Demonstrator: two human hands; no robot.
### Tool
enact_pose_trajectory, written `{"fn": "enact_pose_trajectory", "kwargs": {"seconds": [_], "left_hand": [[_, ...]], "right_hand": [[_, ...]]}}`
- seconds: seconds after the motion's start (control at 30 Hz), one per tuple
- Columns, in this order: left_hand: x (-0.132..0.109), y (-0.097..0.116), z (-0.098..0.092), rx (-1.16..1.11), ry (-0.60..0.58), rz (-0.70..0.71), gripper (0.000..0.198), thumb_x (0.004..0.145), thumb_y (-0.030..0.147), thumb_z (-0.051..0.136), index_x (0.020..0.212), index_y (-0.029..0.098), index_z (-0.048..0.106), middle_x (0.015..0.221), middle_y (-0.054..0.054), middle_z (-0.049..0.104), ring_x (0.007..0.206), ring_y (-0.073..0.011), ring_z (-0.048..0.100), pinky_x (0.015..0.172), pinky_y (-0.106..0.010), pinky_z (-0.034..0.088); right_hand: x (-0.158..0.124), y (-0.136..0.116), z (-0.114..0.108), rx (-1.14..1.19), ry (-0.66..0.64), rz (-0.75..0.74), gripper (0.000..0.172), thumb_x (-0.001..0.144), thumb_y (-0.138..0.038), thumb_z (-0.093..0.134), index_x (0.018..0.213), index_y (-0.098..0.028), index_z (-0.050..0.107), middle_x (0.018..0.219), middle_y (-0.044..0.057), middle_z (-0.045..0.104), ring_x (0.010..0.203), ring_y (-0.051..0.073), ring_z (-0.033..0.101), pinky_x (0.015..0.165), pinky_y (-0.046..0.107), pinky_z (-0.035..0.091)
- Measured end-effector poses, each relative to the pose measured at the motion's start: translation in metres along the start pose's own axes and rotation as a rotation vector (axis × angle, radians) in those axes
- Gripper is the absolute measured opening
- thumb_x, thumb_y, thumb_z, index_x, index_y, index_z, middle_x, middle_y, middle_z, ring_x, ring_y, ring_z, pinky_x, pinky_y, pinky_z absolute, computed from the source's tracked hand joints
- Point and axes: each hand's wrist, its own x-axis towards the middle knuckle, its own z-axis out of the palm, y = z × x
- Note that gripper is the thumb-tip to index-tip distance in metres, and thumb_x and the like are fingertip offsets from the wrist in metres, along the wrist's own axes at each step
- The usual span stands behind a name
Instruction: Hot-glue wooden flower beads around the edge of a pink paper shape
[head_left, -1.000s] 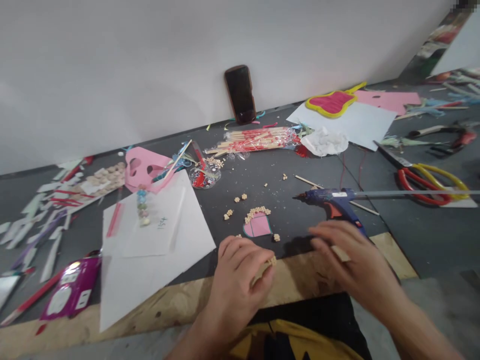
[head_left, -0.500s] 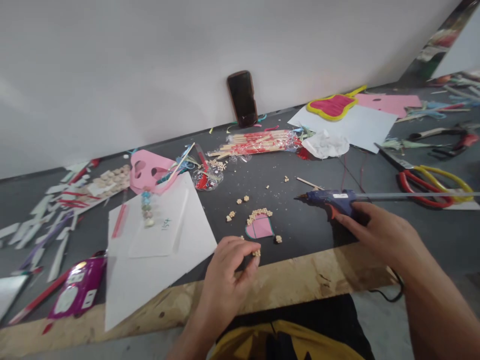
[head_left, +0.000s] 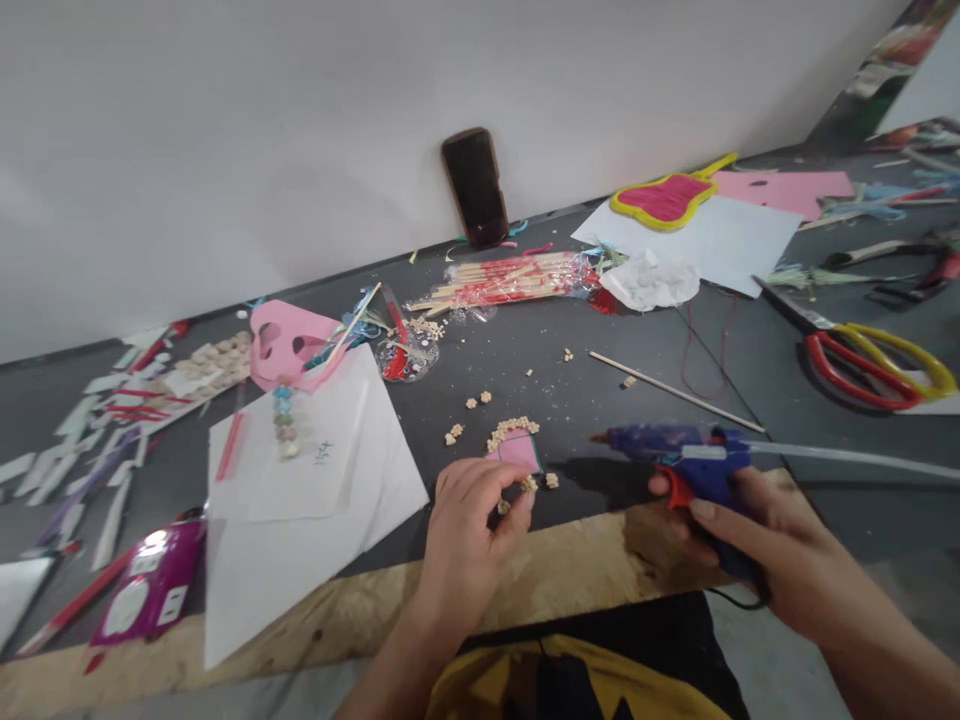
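Note:
My left hand (head_left: pixel 469 525) is closed at the table's near edge, with a small flower-like cluster of pale wooden beads (head_left: pixel 529 484) pinched between thumb and fingertips. Just beyond it lies a pink paper piece (head_left: pixel 517 452) with a dark outline, its far rim lined with similar beads. My fingers hide part of that piece. My right hand (head_left: pixel 772 540) is wrapped round the handle of a blue glue gun (head_left: pixel 679 445), raised over the table with its nozzle pointing left. A clear glue stick (head_left: pixel 847 455) sticks out of its back. A loose bead cluster (head_left: pixel 552 481) sits beside the pink piece.
Scissors (head_left: pixel 862 370) and a thin wooden stick (head_left: pixel 675 392) lie beyond the glue gun. White paper (head_left: pixel 315 560) and a purple packet (head_left: pixel 150 585) are on the left. Bagged sticks (head_left: pixel 510 282) lie at the back, near a phone (head_left: pixel 475 188) leaning on the wall.
The glue gun has come up off the table and nearer in my right hand, uncovering the thin stick. My left hand has moved slightly right with the bead cluster, closer to the pink piece.

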Motion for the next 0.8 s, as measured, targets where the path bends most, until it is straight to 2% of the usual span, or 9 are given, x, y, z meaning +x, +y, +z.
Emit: {"fn": "enact_pose_trajectory", "kwargs": {"seconds": [0.07,0.17,0.3,0.4,0.5,0.6,0.8], "left_hand": [[0.001,-0.001,0.001,0.012,-0.002,-0.010,0.011,0.086,0.018,0.057,0.095,0.024,0.061,0.092,0.000,0.068,0.091,-0.0181,0.060,0.082,-0.035,0.045],[-0.002,-0.003,0.002,0.022,-0.016,-0.005,0.014,0.086,0.016,0.056,0.097,0.024,0.060,0.093,-0.001,0.068,0.091,-0.0182,0.060,0.081,-0.035,0.045],[-0.014,-0.005,0.001,0.020,-0.039,0.078,0.017,0.086,0.014,0.056,0.100,0.022,0.059,0.094,-0.002,0.068,0.091,-0.0185,0.059,0.083,-0.035,0.045],[-0.023,-0.010,-0.005,0.050,-0.047,0.144,0.021,0.087,0.013,0.057,0.106,0.021,0.058,0.095,-0.003,0.068,0.092,-0.0186,0.058,0.085,-0.036,0.044],[-0.029,-0.018,-0.016,0.095,-0.032,0.142,0.020,0.088,0.013,0.057,0.106,0.021,0.058,0.093,-0.003,0.068,0.090,-0.0189,0.058,0.084,-0.037,0.043],[-0.031,-0.024,-0.029,0.106,-0.031,0.124,0.017,0.089,0.015,0.056,0.104,0.021,0.059,0.091,-0.003,0.068,0.088,-0.0187,0.058,0.083,-0.037,0.043],[-0.029,-0.026,-0.046,0.094,-0.170,0.173,0.016,0.088,0.016,0.055,0.101,0.024,0.060,0.090,-0.002,0.069,0.088,-0.0188,0.059,0.083,-0.038,0.043]], "right_hand": [[-0.007,0.005,0.009,-0.107,-0.023,-0.046,0.031,0.081,-0.049,0.060,0.095,-0.021,0.060,0.064,0.001,0.059,0.054,0.012,0.051,0.048,0.023,0.047],[-0.011,0.017,0.014,-0.209,-0.047,-0.097,0.035,0.084,-0.053,0.054,0.096,-0.021,0.060,0.075,0.005,0.064,0.060,0.015,0.056,0.052,0.027,0.052],[-0.008,0.032,0.006,-0.305,-0.061,-0.186,0.035,0.086,-0.051,0.052,0.102,-0.022,0.062,0.094,0.009,0.069,0.076,0.018,0.063,0.063,0.028,0.057],[-0.004,0.036,0.002,-0.420,-0.096,-0.278,0.032,0.088,-0.048,0.051,0.103,-0.022,0.062,0.092,0.008,0.069,0.078,0.018,0.064,0.068,0.028,0.057],[-0.005,0.033,0.006,-0.445,-0.087,-0.310,0.031,0.089,-0.048,0.049,0.101,-0.023,0.061,0.084,0.005,0.067,0.069,0.015,0.062,0.064,0.025,0.056],[-0.007,0.028,0.015,-0.412,-0.021,-0.264,0.031,0.088,-0.050,0.049,0.096,-0.023,0.062,0.077,0.002,0.065,0.062,0.013,0.059,0.059,0.024,0.054],[-0.011,0.024,0.024,-0.433,0.007,-0.265,0.034,0.086,-0.052,0.052,0.095,-0.023,0.064,0.081,0.004,0.066,0.065,0.015,0.059,0.057,0.026,0.053]]}}
